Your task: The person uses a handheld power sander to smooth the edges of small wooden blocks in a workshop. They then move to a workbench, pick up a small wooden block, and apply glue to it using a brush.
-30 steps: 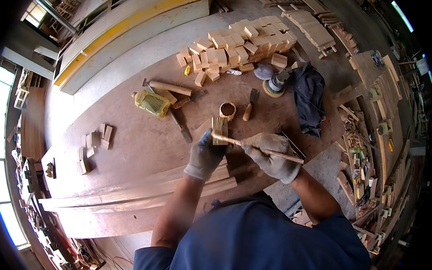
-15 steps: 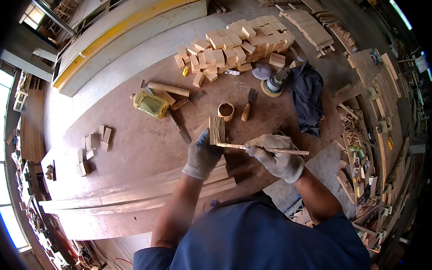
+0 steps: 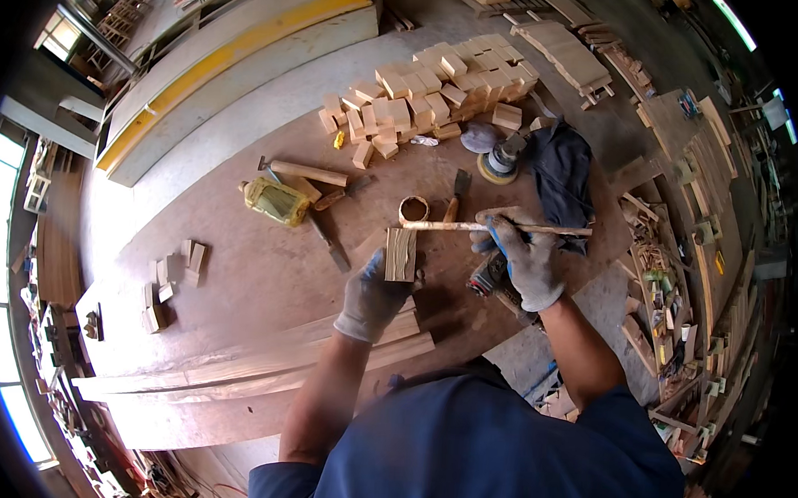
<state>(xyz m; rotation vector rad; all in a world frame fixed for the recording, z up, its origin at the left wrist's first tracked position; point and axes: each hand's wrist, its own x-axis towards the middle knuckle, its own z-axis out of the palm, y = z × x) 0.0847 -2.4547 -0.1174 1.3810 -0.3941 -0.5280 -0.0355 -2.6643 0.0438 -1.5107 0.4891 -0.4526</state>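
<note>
My left hand [image 3: 372, 303], in a grey work glove, is closed on a small wooden block [image 3: 400, 254] with wavy dark streaks on its upper face. My right hand [image 3: 530, 265], gloved too, grips a thin wooden stick [image 3: 453, 226] held roughly level. The stick's left end is at the near rim of a small round cup [image 3: 414, 209] with brown contents, just beyond the block; whether it touches the rim I cannot tell. Below my right hand lies a dark power tool [image 3: 485, 278], partly covered by the hand. A wooden-handled scraper-like tool [image 3: 457, 195] rests right of the cup.
Wooden blocks [image 3: 433, 90] are heaped at the table's far side. Near them are a disc sander [image 3: 501, 161] and a dark cloth [image 3: 563, 167]. A yellowish container [image 3: 275, 199] and a hammer [image 3: 309, 172] lie left. Long boards [image 3: 261, 354] line the near edge; several loose blocks [image 3: 180, 266] sit far left.
The stick has lifted off the block's face and moved away from me to the cup's rim. My right hand rose with it, uncovering more of the power tool. The left hand still holds the block.
</note>
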